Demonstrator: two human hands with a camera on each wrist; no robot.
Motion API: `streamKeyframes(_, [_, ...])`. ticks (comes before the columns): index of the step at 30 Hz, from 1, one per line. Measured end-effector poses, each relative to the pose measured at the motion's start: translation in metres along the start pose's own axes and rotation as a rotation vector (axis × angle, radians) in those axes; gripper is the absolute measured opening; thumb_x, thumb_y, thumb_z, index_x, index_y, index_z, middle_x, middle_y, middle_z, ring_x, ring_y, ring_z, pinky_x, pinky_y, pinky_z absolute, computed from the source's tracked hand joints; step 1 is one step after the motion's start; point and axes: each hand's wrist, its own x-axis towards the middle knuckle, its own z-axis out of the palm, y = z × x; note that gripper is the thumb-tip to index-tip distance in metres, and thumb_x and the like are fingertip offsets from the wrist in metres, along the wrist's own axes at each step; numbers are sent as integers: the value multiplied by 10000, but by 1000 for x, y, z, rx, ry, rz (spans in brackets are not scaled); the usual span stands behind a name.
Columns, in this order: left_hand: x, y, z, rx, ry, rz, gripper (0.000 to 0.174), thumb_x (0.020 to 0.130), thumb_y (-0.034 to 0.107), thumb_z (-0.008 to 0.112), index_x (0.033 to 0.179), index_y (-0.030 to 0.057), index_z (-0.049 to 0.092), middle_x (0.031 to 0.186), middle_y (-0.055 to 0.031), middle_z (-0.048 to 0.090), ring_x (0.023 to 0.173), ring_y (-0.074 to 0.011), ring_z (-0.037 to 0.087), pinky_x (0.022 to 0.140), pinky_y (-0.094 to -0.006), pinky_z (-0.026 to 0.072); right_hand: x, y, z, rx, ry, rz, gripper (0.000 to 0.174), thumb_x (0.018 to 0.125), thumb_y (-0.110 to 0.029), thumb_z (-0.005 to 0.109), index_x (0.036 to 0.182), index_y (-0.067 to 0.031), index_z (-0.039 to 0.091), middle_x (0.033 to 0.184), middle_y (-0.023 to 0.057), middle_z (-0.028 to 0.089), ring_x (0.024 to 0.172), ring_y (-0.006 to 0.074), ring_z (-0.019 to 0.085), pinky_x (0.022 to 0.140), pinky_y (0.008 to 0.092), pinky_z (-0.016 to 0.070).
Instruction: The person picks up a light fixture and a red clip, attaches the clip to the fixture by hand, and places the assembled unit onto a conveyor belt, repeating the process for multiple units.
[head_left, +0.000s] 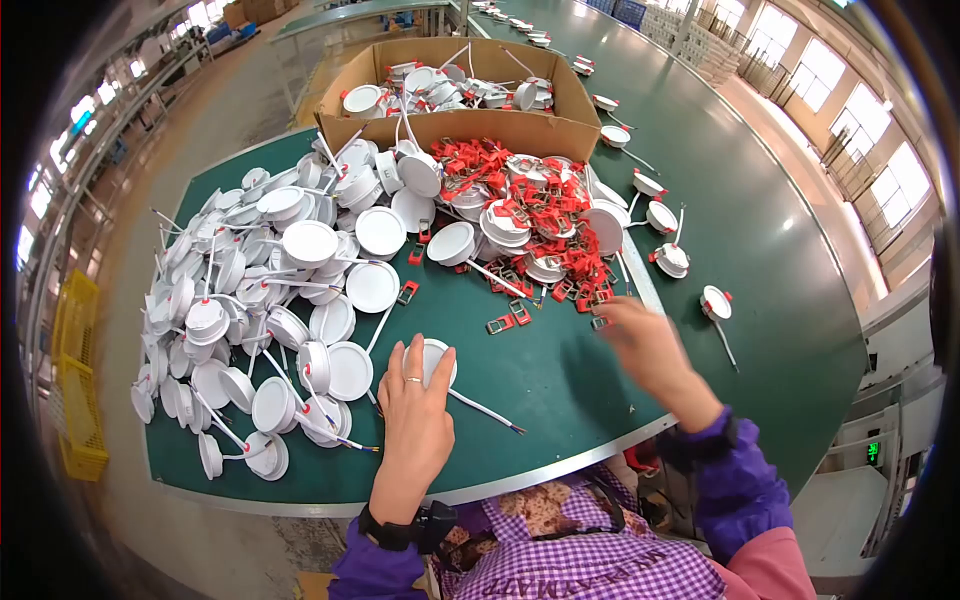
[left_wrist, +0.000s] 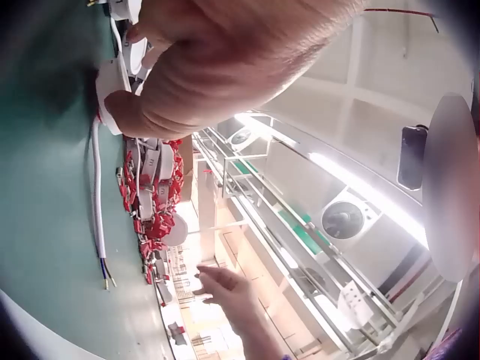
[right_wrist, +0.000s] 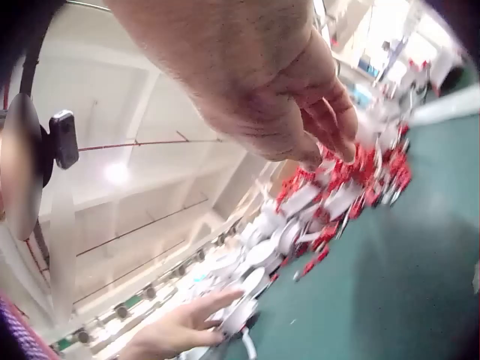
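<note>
My left hand [head_left: 416, 425] holds a white round light [head_left: 436, 362] on the green table, the light between thumb and fingers. From it a white cable [head_left: 485, 409] with bare wire ends runs to the right. In the left wrist view the thumb of my left hand [left_wrist: 217, 75] lies against the light [left_wrist: 111, 90]. My right hand [head_left: 650, 355], blurred, hovers beside the nearest red clips [head_left: 601, 322]. Its fingers are loosely bent in the right wrist view, with the right hand [right_wrist: 255, 82] near the heap of red clips [right_wrist: 360, 176]; nothing shows between them.
A large pile of white lights [head_left: 310, 243] covers the table's left side. Behind the red clips stands a cardboard box [head_left: 470, 128] of more lights. Spaced lights [head_left: 716, 302] line the green surface at the right. Yellow crates [head_left: 80, 400] stand off the left edge.
</note>
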Motion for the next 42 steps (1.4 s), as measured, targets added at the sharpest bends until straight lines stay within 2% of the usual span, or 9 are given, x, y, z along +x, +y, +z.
streamKeyframes(5, [3, -7, 13, 129, 40, 34, 551, 706, -62, 542, 1233, 97, 513, 1316, -174, 417, 1234, -354, 357, 980, -496, 297, 40, -34, 75, -52, -51, -288, 275, 776, -52, 558, 1051, -38, 561, 968, 113, 554, 935, 284, 556, 782, 384, 470])
streamKeyframes(8, [5, -8, 12, 191, 69, 45, 508, 719, -35, 559, 1211, 85, 523, 1269, -158, 469, 1206, -338, 395, 978, -485, 303, 50, -36, 87, -244, -192, -422, 208, 720, -26, 563, 927, -8, 556, 870, 108, 538, 864, 269, 550, 766, 372, 477])
streamKeyframes(13, [0, 1, -9, 61, 137, 7, 460, 749, -18, 574, 1198, 74, 525, 1160, -146, 556, 1080, -319, 506, 920, -428, 380, 33, -35, 79, -302, -297, -428, 171, 696, -7, 567, 861, 20, 530, 843, 132, 535, 827, 271, 571, 675, 339, 506])
streamKeyframes(16, [-10, 14, -28, -649, 103, -384, 295, 853, 27, 564, 1143, 5, 514, 1007, -112, 622, 872, -212, 622, 692, -329, 508, 24, -34, 65, -315, -327, -414, 162, 686, 1, 566, 838, 27, 514, 835, 145, 533, 801, 274, 581, 638, 331, 513])
streamKeyframes(17, [-12, 14, -27, -635, 103, -387, 295, 853, 27, 564, 1143, 5, 514, 1007, -112, 622, 872, -212, 622, 692, -329, 508, 22, -33, 63, -335, -345, -428, 158, 687, 2, 563, 833, 28, 508, 833, 149, 532, 793, 276, 585, 632, 332, 514])
streamKeyframes(19, [-15, 13, -21, -1433, 97, -454, 257, 881, 53, 554, 1124, -13, 500, 1009, -95, 619, 906, -156, 610, 721, -313, 521, 19, -30, 62, -274, -323, -398, 154, 686, 2, 562, 824, 16, 497, 840, 150, 531, 808, 287, 581, 643, 351, 511])
streamKeyframes(23, [-19, 16, -14, -1629, 4, -582, 314, 880, 73, 546, 1177, -9, 483, 1053, -113, 605, 910, -197, 622, 717, -338, 544, 13, -33, 55, -14, -97, -213, 158, 731, 6, 568, 868, 0, 489, 849, 154, 536, 751, 309, 578, 629, 393, 487])
streamKeyframes(31, [-16, 36, -3, -1644, -48, -603, 327, 876, 61, 547, 1187, -9, 473, 1056, -107, 603, 896, -186, 623, 697, -315, 544, -2, -71, 36, 607, 102, 117, 136, 790, -29, 606, 912, -3, 553, 812, 140, 598, 695, 253, 627, 592, 322, 483])
streamKeyframes(42, [-19, 52, 11, -1387, 19, -453, 295, 858, 55, 599, 1126, -13, 494, 991, -62, 600, 864, -103, 587, 702, -237, 496, -27, -77, 33, 487, 41, -81, 169, 790, 10, 582, 958, 6, 569, 853, 139, 610, 718, 306, 617, 606, 356, 506])
